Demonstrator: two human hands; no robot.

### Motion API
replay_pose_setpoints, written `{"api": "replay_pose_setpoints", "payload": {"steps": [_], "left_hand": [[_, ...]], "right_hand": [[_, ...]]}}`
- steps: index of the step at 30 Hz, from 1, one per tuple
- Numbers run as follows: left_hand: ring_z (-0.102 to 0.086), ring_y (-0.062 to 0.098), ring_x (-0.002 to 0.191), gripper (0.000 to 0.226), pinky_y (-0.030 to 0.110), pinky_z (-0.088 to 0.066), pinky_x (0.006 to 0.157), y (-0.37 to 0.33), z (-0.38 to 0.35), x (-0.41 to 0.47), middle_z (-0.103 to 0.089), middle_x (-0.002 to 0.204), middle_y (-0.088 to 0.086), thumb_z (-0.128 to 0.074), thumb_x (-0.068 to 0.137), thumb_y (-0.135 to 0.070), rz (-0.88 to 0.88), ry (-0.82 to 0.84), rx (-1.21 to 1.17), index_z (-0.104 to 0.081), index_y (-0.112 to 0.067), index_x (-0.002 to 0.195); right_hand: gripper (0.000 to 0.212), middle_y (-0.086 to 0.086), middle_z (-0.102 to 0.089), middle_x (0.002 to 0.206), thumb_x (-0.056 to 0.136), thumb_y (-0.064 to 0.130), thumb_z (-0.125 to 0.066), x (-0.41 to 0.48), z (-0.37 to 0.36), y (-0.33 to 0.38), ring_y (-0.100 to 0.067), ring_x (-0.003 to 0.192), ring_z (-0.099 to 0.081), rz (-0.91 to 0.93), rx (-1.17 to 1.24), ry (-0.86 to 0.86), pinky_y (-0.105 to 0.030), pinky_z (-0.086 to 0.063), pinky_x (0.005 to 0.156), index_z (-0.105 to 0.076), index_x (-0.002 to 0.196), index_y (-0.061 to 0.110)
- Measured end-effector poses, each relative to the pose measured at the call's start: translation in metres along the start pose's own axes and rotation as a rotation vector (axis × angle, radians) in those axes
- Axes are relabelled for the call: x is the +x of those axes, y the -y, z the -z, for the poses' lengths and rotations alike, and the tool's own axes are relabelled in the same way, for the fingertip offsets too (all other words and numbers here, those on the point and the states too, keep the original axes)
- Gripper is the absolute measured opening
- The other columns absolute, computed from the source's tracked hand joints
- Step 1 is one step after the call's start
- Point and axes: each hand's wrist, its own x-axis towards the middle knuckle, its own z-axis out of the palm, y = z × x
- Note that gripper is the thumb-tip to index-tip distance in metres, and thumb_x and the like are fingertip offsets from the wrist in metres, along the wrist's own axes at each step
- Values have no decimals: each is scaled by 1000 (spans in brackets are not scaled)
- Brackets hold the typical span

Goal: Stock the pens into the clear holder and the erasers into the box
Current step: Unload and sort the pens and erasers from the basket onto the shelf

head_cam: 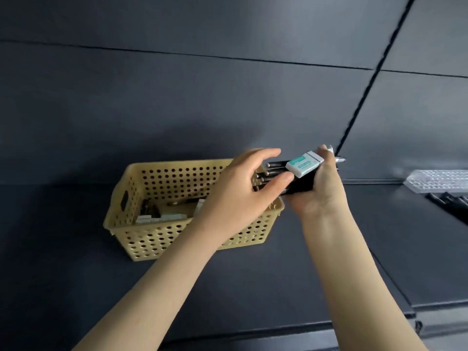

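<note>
While a bundle of black pens (283, 173) is gripped in the right hand (319, 191) just right of the frame's centre, a white eraser with a teal sleeve (305, 164) is pressed on top of the bundle, under the right thumb. The pens lie roughly level, their silver ends pointing left and their tips jutting past the fingers at the right. The left hand (238, 196) is held just left of the bundle, fingers spread and half curled; its thumb touches the lower left corner of the eraser, while the index finger is arched above the pen ends. Whether anything is actually pinched by the left hand cannot be told.

Below and behind both hands, at the lower middle of the frame, a tan perforated plastic basket (152, 234) is set on a dark shelf (76, 274). More erasers (162, 218) and some dark items, blurred and hard to name, are seen on the basket's floor at its left part; the right part is hidden by the left forearm.

At the right edge of the frame, a clear container with a dimpled surface (438, 179) is seen on the shelf, and dark pen-like rods (448, 201) are laid just below it. The dark panelled back wall (202, 97) fills the upper half of the frame.
</note>
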Motion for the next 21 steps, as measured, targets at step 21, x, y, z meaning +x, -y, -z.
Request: {"api": "replay_pose_setpoints", "payload": {"steps": [21], "left_hand": [[-61, -2, 103, 34, 15, -49, 86, -191, -399, -34, -67, 108, -15, -76, 83, -26, -124, 344, -263, -69, -22, 116]], "right_hand": [[41, -17, -66, 97, 87, 42, -69, -78, 367, 253, -33, 88, -68, 261, 147, -493, -53, -54, 90, -58, 101, 5]]}}
